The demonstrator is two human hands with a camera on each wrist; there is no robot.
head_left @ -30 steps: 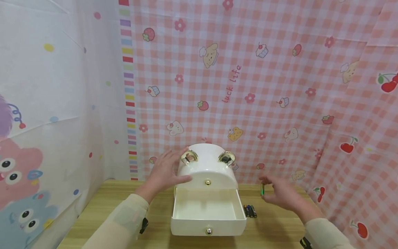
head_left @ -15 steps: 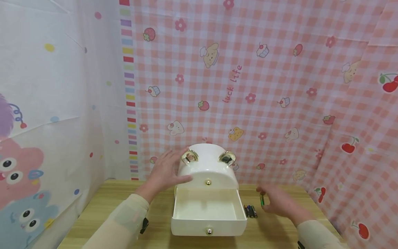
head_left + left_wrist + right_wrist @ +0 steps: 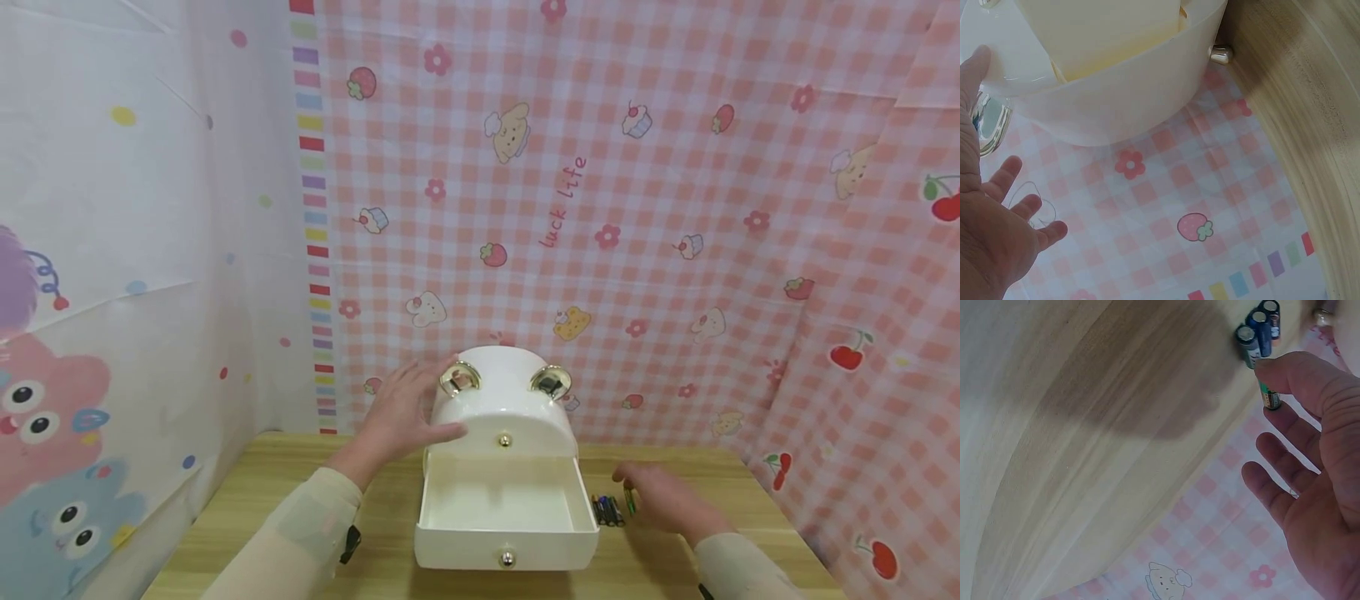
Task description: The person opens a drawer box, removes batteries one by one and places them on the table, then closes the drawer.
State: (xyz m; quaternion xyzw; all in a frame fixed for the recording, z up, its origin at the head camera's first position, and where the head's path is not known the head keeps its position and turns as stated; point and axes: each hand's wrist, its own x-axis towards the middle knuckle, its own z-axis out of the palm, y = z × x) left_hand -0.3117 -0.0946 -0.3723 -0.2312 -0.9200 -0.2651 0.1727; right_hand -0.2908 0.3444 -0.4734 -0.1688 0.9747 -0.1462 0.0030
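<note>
L hand [image 3: 405, 412] is up against the side of the white organizer [image 3: 502, 404], thumb on its front, other fingers spread & loosely bent. Next over, the pulled-out drawer [image 3: 506, 546], then just past its R wall a row of batteries [image 3: 607, 510] on the table, lying side by side, running roughly front-to-back. R after those is the green battery [image 3: 630, 502], long axis abt the same way, pinched btwn thumb & index of the R hand [image 3: 663, 496], other fingers apart. So the row sits btwn the held one & the drawer, w/ R hand way nearer than L. Can't tell if the held one touches the tabletop tbh. Surface is a wood-look table [image 3: 240, 500]; room-wise, white dotted cloth [image 3: 150, 208] on the L, pink checked cloth [image 3: 555, 167] behind & on the R.
</note>
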